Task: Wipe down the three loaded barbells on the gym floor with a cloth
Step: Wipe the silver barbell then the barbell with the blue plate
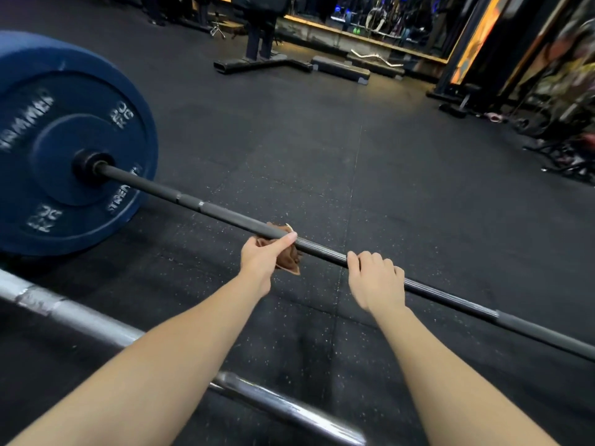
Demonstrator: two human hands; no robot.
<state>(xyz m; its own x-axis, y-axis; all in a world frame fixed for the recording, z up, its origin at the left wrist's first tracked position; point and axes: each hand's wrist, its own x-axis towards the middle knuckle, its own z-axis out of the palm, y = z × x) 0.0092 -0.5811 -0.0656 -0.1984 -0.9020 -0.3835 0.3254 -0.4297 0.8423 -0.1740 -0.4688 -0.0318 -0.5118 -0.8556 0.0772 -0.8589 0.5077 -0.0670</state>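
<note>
Barbell (225, 217), black, knurled; left hand (260, 259) wraps crumpled brown cloth (291, 261).

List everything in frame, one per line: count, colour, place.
black barbell: 1, black, across the middle, left to lower right
plate: 1, blue, on the black barbell's left end
silver barbell: 1, silver, nearest the camera, lower left
cloth: 1, brown, wrapped on the black barbell's shaft
curl bar: 1, silver, far floor
step platform: 1, black, far floor
floor: 1, black speckled rubber
left hand: 1, grips the cloth on the shaft
right hand: 1, grips the bare shaft beside it
</note>
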